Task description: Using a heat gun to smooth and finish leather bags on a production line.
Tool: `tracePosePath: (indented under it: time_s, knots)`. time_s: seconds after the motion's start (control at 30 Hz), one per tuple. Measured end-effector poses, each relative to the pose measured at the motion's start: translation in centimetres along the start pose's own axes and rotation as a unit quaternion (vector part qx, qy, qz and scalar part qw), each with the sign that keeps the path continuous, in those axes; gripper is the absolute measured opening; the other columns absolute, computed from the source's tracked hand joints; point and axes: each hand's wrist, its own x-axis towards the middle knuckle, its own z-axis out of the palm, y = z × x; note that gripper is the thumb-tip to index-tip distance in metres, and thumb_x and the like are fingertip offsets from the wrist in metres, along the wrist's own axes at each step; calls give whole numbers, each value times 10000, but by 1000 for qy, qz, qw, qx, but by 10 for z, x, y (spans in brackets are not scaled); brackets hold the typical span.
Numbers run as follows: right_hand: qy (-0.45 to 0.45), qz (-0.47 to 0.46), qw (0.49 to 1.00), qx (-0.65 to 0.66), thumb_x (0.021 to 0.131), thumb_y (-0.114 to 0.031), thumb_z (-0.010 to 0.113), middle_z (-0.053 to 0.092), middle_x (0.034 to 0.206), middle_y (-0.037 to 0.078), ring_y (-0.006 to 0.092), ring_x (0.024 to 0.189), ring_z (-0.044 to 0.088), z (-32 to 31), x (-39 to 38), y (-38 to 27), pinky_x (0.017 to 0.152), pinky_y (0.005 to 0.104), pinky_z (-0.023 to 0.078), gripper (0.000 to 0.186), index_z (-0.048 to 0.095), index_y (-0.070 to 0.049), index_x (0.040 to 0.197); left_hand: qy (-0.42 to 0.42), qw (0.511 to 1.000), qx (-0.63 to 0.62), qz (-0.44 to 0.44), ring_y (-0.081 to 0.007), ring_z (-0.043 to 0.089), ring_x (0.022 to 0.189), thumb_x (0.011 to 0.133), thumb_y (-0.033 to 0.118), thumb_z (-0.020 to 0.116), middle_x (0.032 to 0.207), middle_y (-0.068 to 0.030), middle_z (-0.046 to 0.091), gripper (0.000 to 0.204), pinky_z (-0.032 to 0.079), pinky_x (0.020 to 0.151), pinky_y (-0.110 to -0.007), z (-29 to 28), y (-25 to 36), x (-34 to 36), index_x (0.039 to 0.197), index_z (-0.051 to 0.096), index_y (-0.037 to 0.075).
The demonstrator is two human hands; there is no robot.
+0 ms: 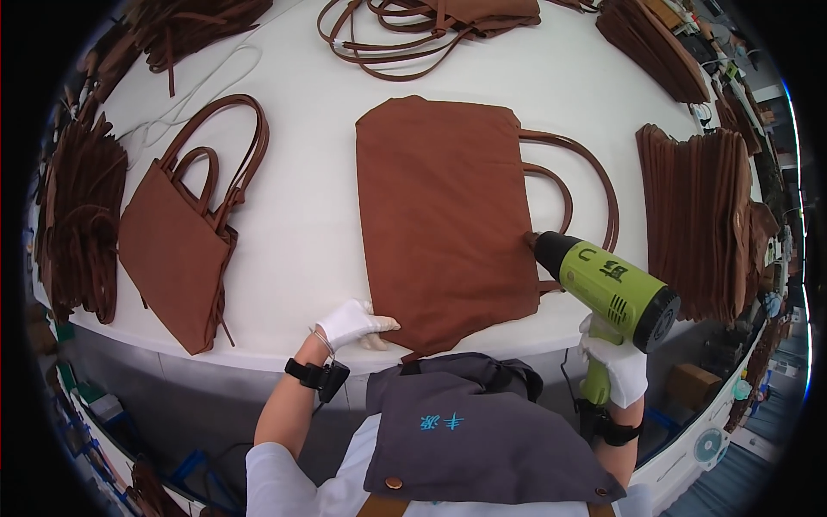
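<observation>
A brown tote bag (444,228) lies flat in front of me on the white table, its two pairs of strap ends pointing right. My right hand (616,362), in a white glove, is wrapped round the handle of a green and black heat gun (607,289). The gun's nozzle points left, right at the bag's strap-side edge; whether it touches the bag I cannot tell. At the bag's near left corner is my left hand (357,326), also gloved. Its fingers are stretched out and apart, with one resting on the bag's edge.
Another brown handbag (177,250) with upright handles lies to the left. Stacks of brown pieces stand at the far left (82,224) and right (698,224). More brown straps (388,52) and a white cord (177,112) lie toward the back.
</observation>
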Motion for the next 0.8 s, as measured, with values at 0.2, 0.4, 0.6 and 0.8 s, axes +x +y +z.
tracePosePath:
  time_s: [0.2,0.4,0.6,0.8]
  knots:
    - [-90,28,995,34,735,110,660,636,925,73,152,740,625,17,16,-6,623,270,517,449,567,-10,1158,-15,1000,-22,-1,-166,708,642,869,290,720,748,-121,728,318,510,531,-229,-1,3,0,943,722,-19]
    - [-127,6,991,32,759,86,646,638,925,70,145,723,623,40,41,-19,599,269,514,421,566,-12,1161,-18,1000,14,-11,-167,702,628,861,307,729,733,-153,722,333,512,524,-237,-3,1,2,925,724,-20]
    - [-4,-99,994,41,740,104,620,615,861,123,182,624,611,24,80,-27,522,268,491,339,546,64,1068,-42,999,-17,-6,-174,687,590,867,334,724,706,-182,713,374,520,532,-264,-6,10,-2,915,711,-37]
    - [-25,-101,993,49,751,94,619,612,893,146,201,636,610,15,92,-35,525,267,487,379,523,66,1116,-70,996,-44,-12,-182,692,597,873,358,716,717,-185,715,417,536,552,-267,-8,7,1,883,688,-58]
